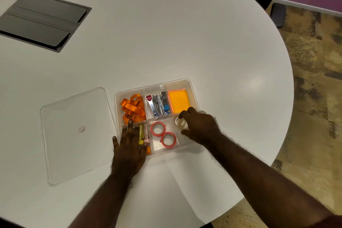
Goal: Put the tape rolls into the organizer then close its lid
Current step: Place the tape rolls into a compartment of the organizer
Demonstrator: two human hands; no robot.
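Head view: right hand partly hides clear tape roll in organizer.

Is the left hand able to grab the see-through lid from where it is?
Probably yes. The left hand lies flat on the organizer's near left corner, and the clear lid lies on the table just beside it, with nothing between them.

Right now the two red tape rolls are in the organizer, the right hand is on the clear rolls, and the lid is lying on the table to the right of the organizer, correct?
Not quite: the lid lies on the table to the left of the organizer, not the right. The head view shows this. The rest holds: both red tape rolls sit in the organizer, and the right hand is on the clear rolls.
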